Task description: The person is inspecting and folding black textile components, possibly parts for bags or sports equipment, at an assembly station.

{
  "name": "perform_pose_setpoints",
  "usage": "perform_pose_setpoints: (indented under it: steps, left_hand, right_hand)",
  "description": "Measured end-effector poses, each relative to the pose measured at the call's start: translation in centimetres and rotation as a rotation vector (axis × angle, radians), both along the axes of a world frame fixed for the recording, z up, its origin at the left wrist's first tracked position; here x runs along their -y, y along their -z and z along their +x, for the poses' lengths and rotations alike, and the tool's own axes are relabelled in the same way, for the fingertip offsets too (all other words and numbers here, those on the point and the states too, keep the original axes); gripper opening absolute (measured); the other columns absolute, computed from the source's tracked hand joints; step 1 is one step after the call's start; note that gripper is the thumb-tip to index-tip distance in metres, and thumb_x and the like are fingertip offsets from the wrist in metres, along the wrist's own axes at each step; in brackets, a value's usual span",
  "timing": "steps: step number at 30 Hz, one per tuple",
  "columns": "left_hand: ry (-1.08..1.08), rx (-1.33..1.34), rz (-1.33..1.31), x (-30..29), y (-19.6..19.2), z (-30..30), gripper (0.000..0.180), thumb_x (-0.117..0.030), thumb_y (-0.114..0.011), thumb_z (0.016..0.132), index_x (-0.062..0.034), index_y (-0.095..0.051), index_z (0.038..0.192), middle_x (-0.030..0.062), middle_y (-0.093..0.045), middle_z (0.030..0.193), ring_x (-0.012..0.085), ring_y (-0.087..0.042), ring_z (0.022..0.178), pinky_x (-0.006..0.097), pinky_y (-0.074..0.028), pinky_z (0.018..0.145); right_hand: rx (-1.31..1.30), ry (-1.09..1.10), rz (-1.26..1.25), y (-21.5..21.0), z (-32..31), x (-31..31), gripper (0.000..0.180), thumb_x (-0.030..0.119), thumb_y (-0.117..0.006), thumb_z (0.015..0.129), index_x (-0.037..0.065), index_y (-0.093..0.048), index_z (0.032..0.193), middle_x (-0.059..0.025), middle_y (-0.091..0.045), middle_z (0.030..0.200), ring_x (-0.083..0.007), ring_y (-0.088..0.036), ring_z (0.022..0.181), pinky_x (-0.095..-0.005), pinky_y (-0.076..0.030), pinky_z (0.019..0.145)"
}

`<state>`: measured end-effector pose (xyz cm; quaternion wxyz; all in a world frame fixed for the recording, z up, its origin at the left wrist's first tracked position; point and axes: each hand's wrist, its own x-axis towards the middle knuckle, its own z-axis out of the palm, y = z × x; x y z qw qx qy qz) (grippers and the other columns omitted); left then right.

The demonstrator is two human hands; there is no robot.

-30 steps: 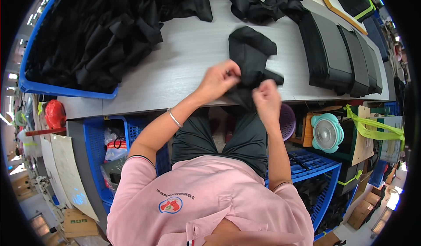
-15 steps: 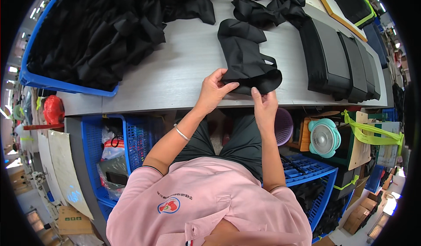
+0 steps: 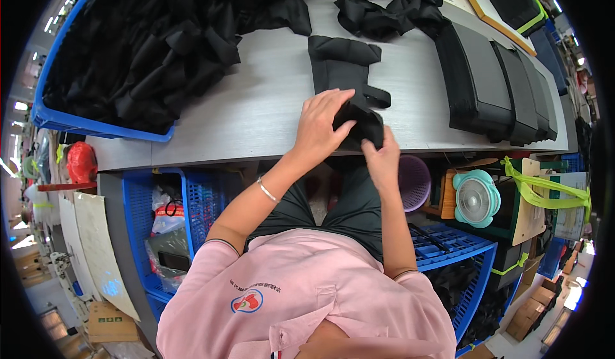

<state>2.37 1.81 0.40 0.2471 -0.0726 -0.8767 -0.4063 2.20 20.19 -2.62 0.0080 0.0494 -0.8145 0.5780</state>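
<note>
A black fabric piece (image 3: 341, 66) with a cut-out strap lies on the table before me, its near end lifted and folded open. My left hand (image 3: 322, 122) lies over its left side, fingers on top and thumb at the fold. From the right, my right hand (image 3: 383, 157) grips the near end between thumb and fingers. Parts of the fingertips are hidden by the cloth. The far end of the piece rests flat on the grey table (image 3: 256, 96).
A blue crate (image 3: 102, 123) overflows with black fabric pieces (image 3: 147, 51) at the left. Folded black stacks (image 3: 477, 77) stand at the right. More loose black cloth (image 3: 371, 16) lies at the back. Below the table are a purple basket (image 3: 414, 183) and a turquoise fan (image 3: 476, 198).
My left hand has moved up over the fabric piece and right. My right hand has shifted slightly down. The near end is now bunched and more upright; the far part lies straighter.
</note>
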Motion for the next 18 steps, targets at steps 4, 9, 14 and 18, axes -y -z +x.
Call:
perform_pose_setpoints:
  steps: [4, 9, 14, 18]
  left_hand:
    - [-0.084, 0.106, -0.045, 0.9, 2.2, -5.2, 0.023, -0.021, -0.073, 0.086, -0.0076, -0.072, 0.105, 0.0135, -0.074, 0.096, 0.0340, -0.069, 0.091, 0.042, -0.051, 0.082]
    - [-0.188, 0.134, 0.009, 1.8, 3.3, -8.4, 0.024, -0.024, -0.072, 0.089, -0.0067, -0.072, 0.106, 0.0177, -0.073, 0.092, 0.0390, -0.069, 0.086, 0.044, -0.054, 0.077]
    - [-0.252, -0.072, 0.055, 0.9, 0.6, -6.5, 0.040, -0.022, -0.074, 0.088, -0.0043, -0.064, 0.122, 0.0144, -0.066, 0.125, 0.0334, -0.064, 0.113, 0.039, -0.050, 0.096]
    - [-0.198, -0.173, 0.204, -1.3, -1.2, -2.7, 0.044, -0.013, -0.077, 0.085, -0.0033, -0.062, 0.126, 0.0139, -0.062, 0.132, 0.0307, -0.059, 0.122, 0.038, -0.046, 0.105]
  right_hand:
    - [-0.003, -0.140, 0.073, -0.6, 0.7, -0.2, 0.047, -0.004, -0.064, 0.080, -0.002, -0.058, 0.126, -0.0119, -0.057, 0.104, -0.0220, -0.059, 0.084, -0.0310, -0.050, 0.077]
    - [-0.211, 0.025, 0.286, -4.5, -1.9, -3.8, 0.046, -0.006, -0.067, 0.083, 0.002, -0.060, 0.127, -0.0139, -0.058, 0.112, -0.0232, -0.062, 0.094, -0.0331, -0.052, 0.081]
    - [-0.807, 0.529, 0.885, -8.9, -9.8, -10.8, 0.041, 0.016, -0.073, 0.089, 0.006, -0.063, 0.127, -0.0140, -0.060, 0.120, -0.0322, -0.060, 0.113, -0.0435, -0.048, 0.096]
    - [-0.493, 0.500, 1.115, -9.9, -14.5, -15.0, 0.036, 0.032, -0.071, 0.092, 0.008, -0.072, 0.119, -0.0091, -0.066, 0.120, -0.0291, -0.063, 0.108, -0.0397, -0.050, 0.092]
